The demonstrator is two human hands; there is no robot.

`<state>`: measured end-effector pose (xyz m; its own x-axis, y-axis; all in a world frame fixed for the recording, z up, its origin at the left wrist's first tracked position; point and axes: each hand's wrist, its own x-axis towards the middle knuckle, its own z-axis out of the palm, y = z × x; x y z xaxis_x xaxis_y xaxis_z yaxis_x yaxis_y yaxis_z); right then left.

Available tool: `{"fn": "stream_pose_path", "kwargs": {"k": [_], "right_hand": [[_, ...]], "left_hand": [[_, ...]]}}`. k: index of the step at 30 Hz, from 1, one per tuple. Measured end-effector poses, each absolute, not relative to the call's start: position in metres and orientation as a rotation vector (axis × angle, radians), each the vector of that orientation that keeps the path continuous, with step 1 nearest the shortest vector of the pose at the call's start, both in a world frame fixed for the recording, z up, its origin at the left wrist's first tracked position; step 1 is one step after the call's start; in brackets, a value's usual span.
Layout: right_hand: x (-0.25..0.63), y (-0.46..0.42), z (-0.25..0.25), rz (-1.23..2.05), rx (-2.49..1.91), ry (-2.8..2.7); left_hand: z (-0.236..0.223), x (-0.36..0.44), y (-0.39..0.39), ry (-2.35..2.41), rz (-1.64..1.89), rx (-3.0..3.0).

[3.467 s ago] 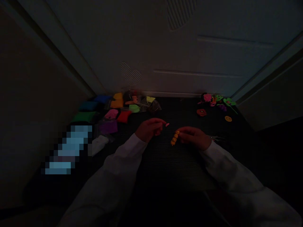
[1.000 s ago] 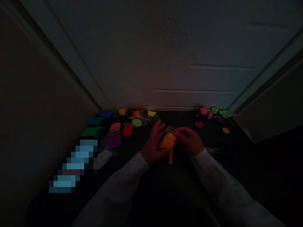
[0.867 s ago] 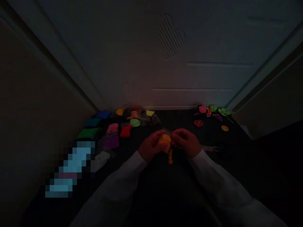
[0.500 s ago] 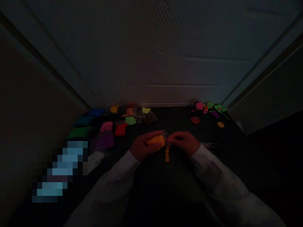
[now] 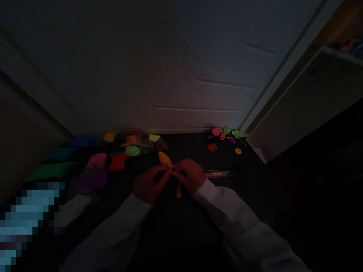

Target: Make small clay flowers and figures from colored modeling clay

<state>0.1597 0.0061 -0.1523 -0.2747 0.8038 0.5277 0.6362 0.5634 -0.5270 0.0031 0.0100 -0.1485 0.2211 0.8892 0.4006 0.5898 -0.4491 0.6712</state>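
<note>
A small clear bag of orange modelling clay (image 5: pixel 165 159) stands tilted just beyond my fingertips, above the dark table. My left hand (image 5: pixel 150 183) is closed, thumb and fingertips pinching the bag's near edge. My right hand (image 5: pixel 189 174) pinches the same edge from the other side, its fingertips touching those of the left. The pinched part of the bag is mostly hidden by the fingers. Below the hands, a row of small orange clay balls (image 5: pixel 178 190) lies on the table, its upper end covered by my right hand.
Black-handled scissors (image 5: pixel 231 173) lie to the right beside pink sticks (image 5: pixel 216 176). Farther back are a red clay piece (image 5: pixel 212 147), an orange disc (image 5: pixel 238 151) and a green flower (image 5: pixel 237 134). Red (image 5: pixel 117 164), purple (image 5: pixel 92 180) and green packets (image 5: pixel 52 170) lie left. A door (image 5: pixel 136 68) borders the table.
The row of balls has gone from my right hand to the table, and the orange bag has come between my hands. My left hand has shifted from the bag's body to its edge. The view has turned right.
</note>
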Motion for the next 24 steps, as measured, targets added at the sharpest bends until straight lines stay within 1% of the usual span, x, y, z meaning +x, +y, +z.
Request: {"fn": "stream_pose_path", "kwargs": {"k": [6, 8, 20, 24], "right_hand": [[0.1590, 0.0028, -0.1534, 0.168, -1.103, -2.093], [0.1598, 0.0025, -0.1530, 0.164, -1.073, -2.106], [0.1629, -0.0006, -0.1464, 0.366, -1.016, -2.042], [0.1635, -0.0008, -0.1460, 0.387, -1.024, -2.022]], "left_hand": [[-0.1483, 0.0043, 0.0093, 1.223, 1.035, 1.931], [-0.1470, 0.0043, 0.0087, 1.239, 1.015, 1.908], [-0.1444, 0.0002, 0.0157, 1.136, 0.931, 1.607], [-0.1433, 0.0011, 0.0147, 1.074, 0.908, 1.480]]}}
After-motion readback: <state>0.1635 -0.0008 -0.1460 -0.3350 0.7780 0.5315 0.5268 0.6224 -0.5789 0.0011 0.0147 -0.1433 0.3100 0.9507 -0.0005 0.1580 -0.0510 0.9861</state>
